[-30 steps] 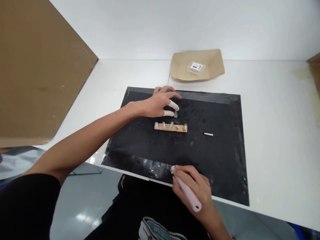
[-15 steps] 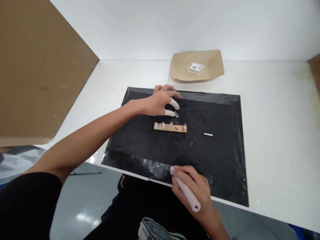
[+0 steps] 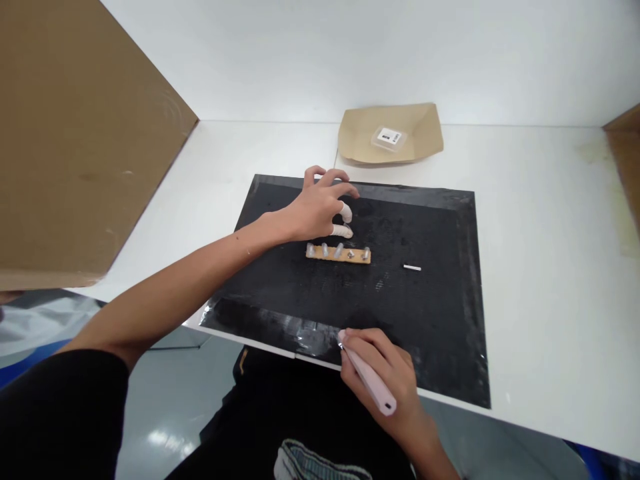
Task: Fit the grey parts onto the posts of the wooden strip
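While right hand (image 3: 399,377) grips pink tool (image 3: 371,377), left hand (image 3: 320,205) pinches clear piece (image 3: 347,226), tan strip (image 3: 344,256) nearby.

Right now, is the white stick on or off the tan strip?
Off: the white stick lies on the black mat, right of the tan strip.

Brown panel (image 3: 85,147) at left, white wall (image 3: 280,60), cardboard tray (image 3: 425,130) on white table (image 3: 540,233)
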The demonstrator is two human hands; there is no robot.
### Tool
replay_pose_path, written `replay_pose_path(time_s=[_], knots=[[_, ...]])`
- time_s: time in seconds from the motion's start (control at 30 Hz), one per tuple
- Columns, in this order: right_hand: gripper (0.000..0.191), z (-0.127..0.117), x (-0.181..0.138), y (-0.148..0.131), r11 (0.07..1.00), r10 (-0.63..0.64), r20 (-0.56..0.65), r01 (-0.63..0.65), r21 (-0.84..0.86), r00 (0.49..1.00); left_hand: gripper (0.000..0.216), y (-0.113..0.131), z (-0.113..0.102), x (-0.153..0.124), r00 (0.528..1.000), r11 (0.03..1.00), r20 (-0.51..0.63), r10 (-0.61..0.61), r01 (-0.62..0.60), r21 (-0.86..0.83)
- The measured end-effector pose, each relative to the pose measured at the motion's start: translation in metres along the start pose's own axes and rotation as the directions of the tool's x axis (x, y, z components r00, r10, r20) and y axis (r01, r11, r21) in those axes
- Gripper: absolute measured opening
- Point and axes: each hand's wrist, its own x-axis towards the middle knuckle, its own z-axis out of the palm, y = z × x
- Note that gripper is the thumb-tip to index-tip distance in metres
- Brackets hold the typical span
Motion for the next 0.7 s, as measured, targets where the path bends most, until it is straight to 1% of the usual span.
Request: replay_pose_path(time_s=[0.07,0.17,0.37,0.47,0.6,0.7], knots=[[0.015,0.000,-0.001,0.000,1.000,-0.003,-0.003,0.003,-0.002,1.000,0.018,-0.001,0.004,-0.002,0.999,1.000,-0.040,-0.023,0.023,0.014],[0.017,-0.001,-0.001,0.000,1.000,-0.005,-0.002,0.005,-0.002,1.000,0.022,-0.002,0.008,-0.006,0.997,0.999,-0.056,-0.048,0.048,-0.002],[0.017,-0.002,-0.001,0.000,1.000,0.010,0.004,-0.010,-0.009,1.000,0.016,0.003,0.007,-0.013,0.994,0.997,-0.091,-0.068,0.063,-0.054],[0.018,-0.003,0.000,0.000,1.000,0.005,0.009,-0.005,0.007,1.000,0.016,0.008,0.001,-0.016,0.993,0.996,-0.098,-0.062,0.055,-0.072],[0.017,-0.003,-0.002,0.000,1.000,0.006,0.006,-0.006,0.012,1.000,0.018,0.020,-0.013,-0.021,0.990,0.995,-0.124,-0.067,0.056,-0.086],[0.016,-0.001,-0.003,0.001,1.000,0.009,0.001,-0.009,0.010,1.000,0.020,0.036,-0.022,-0.033,0.979,0.998,-0.191,-0.069,0.067,-0.016]])
